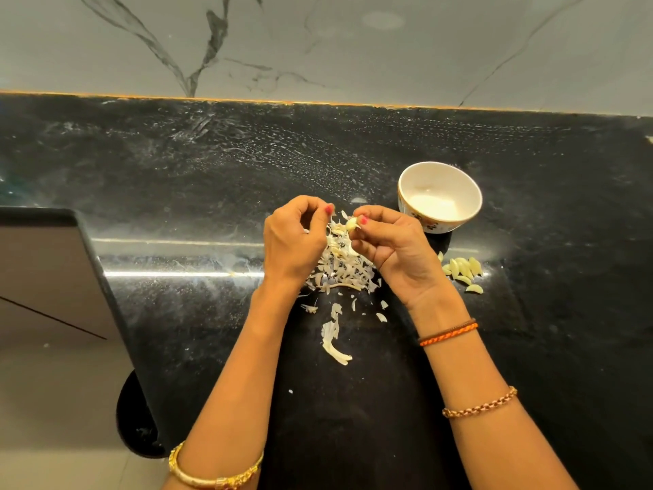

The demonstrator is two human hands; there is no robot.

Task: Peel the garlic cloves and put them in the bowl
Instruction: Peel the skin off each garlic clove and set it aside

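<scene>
Garlic clove point(352, 224) is pinched by the right hand point(395, 247) above the skin pile point(341, 265); the left hand point(295, 238) is curled, its grasp unclear. Peeled cloves point(463, 270) are heaped near the bowl point(440, 197), right.

white bowl point(440, 178) with dark floral print, black speckled counter point(212, 164), pale yellow cloves point(463, 268), grey-veined wall point(318, 44).

Part of the peel pile point(339, 267) under both hands — left fingers' point(311, 210) hold unclear.
</scene>
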